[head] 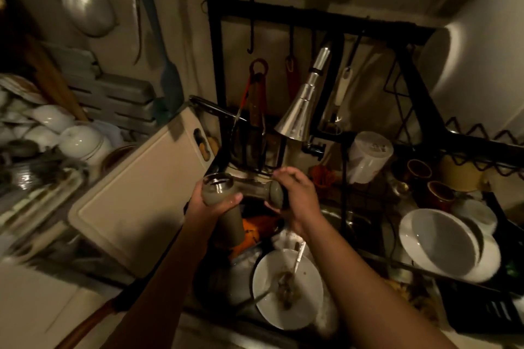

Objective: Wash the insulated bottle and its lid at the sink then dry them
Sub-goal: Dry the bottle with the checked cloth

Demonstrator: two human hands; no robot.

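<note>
Left hand clenched round the grey-green insulated bottle with a steel-rimmed mouth, just under the open mouth; the body hangs below the fist. Right hand grips the round grey lid beside the mouth. I note the cream cutting board close on the left, the chrome tap above and the dirty white plate below.

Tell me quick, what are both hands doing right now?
Left hand: grips the tall grey-green insulated bottle with the steel mouth.
Right hand: grips the round grey-green lid.
</note>
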